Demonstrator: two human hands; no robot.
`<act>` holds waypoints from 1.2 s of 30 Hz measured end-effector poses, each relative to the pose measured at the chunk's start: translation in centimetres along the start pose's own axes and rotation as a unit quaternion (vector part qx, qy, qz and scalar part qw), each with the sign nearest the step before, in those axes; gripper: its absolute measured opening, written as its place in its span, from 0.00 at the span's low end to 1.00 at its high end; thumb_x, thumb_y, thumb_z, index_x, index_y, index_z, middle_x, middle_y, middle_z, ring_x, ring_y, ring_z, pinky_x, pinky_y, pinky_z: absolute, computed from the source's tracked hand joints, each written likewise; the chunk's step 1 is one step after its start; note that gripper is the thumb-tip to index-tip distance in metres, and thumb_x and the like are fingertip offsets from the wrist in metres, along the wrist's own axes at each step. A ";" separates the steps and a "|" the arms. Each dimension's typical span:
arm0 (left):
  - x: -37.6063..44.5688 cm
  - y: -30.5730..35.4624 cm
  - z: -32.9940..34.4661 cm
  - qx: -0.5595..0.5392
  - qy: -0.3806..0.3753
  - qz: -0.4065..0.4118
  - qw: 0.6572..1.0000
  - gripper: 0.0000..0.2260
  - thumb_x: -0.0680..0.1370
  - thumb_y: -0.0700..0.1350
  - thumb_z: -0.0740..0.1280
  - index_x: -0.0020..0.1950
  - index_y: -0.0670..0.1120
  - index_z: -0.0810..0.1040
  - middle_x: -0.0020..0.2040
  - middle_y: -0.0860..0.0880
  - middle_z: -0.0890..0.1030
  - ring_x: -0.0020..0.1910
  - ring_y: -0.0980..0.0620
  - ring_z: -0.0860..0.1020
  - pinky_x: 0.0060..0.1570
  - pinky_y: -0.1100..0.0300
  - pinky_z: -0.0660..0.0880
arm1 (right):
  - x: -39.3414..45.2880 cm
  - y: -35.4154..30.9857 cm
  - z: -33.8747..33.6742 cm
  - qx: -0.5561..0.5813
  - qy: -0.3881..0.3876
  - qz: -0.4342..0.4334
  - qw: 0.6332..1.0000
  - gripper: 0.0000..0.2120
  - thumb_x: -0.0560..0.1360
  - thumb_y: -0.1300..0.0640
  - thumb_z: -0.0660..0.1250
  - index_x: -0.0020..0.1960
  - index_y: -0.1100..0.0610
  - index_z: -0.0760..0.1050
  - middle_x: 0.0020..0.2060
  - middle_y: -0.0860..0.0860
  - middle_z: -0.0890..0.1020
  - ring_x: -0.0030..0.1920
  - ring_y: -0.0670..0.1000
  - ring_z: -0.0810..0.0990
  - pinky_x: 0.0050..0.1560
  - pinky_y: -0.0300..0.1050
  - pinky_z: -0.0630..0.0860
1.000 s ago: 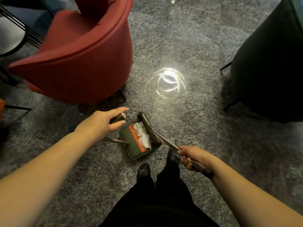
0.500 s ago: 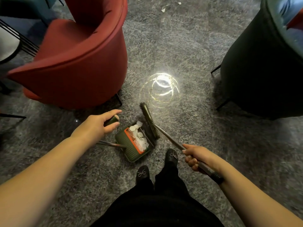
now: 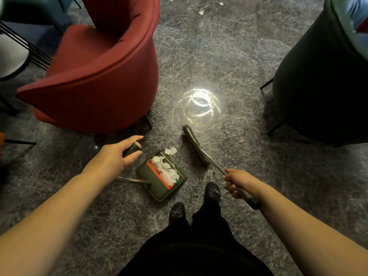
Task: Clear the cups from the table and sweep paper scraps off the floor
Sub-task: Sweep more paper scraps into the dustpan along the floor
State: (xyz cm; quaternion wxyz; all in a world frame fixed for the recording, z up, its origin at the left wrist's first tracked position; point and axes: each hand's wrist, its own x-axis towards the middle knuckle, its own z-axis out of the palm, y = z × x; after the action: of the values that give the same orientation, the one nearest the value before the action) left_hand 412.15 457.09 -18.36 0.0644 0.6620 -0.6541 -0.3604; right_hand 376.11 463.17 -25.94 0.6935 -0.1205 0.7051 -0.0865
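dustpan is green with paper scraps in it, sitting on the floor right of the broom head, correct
Not quite. In the head view the green dustpan, holding paper scraps, sits on the floor left of the broom head, not right.

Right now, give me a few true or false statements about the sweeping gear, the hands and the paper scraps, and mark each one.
1. The right hand grips the broom handle. True.
2. The dustpan holds no paper. False: white paper scraps lie in it.
3. The left hand has its grip on the green end of the dustpan handle. True.
4. The broom head rests inside the dustpan. False: it is on the floor, to the right of the pan and apart from it.
5. More scraps on the floor lie farther ahead, past the red chair. True.
6. The red chair is on the person's right. False: it is on their left.
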 end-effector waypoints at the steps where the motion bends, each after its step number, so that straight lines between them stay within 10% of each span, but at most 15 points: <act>1: 0.3 -0.1 -0.2 0.005 0.002 0.003 1.000 0.20 0.78 0.53 0.68 0.68 0.69 0.70 0.45 0.60 0.79 0.28 0.65 0.73 0.28 0.71 0.65 | 0.7 -0.2 0.3 -0.007 0.004 0.004 1.000 0.19 0.81 0.64 0.53 0.70 0.53 0.63 0.20 0.49 0.68 0.18 0.44 0.64 0.20 0.32 0.61; 10: 1.7 -1.7 -0.7 0.009 0.004 -0.003 1.000 0.20 0.77 0.56 0.68 0.66 0.72 0.68 0.50 0.57 0.80 0.36 0.65 0.74 0.35 0.66 0.69 | 3.4 -0.1 4.1 -0.055 -0.071 0.054 0.995 0.09 0.81 0.64 0.50 0.53 0.54 0.67 0.19 0.49 0.64 0.16 0.43 0.61 0.18 0.31 0.60; 29: -2.1 -1.6 -1.5 -0.041 -0.013 0.038 0.998 0.23 0.78 0.50 0.69 0.54 0.80 0.69 0.47 0.66 0.79 0.34 0.71 0.76 0.31 0.76 0.67 | -2.6 3.1 4.5 -0.066 -0.099 0.019 0.993 0.14 0.80 0.64 0.54 0.57 0.46 0.67 0.23 0.49 0.65 0.19 0.44 0.62 0.20 0.33 0.61; 36: -1.0 1.8 -3.0 -0.057 0.021 0.095 0.994 0.20 0.77 0.47 0.71 0.59 0.71 0.72 0.53 0.59 0.80 0.44 0.72 0.75 0.44 0.81 0.64 | -5.8 1.6 2.3 -0.008 -0.033 -0.028 0.999 0.25 0.80 0.65 0.54 0.74 0.48 0.59 0.23 0.49 0.67 0.19 0.44 0.63 0.19 0.32 0.60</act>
State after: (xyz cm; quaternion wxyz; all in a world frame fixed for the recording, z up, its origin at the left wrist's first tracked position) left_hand 412.51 456.57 -14.80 0.1501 0.5994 -0.6908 -0.3755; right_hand 378.33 466.47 -20.93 0.7129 -0.1483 0.6787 -0.0957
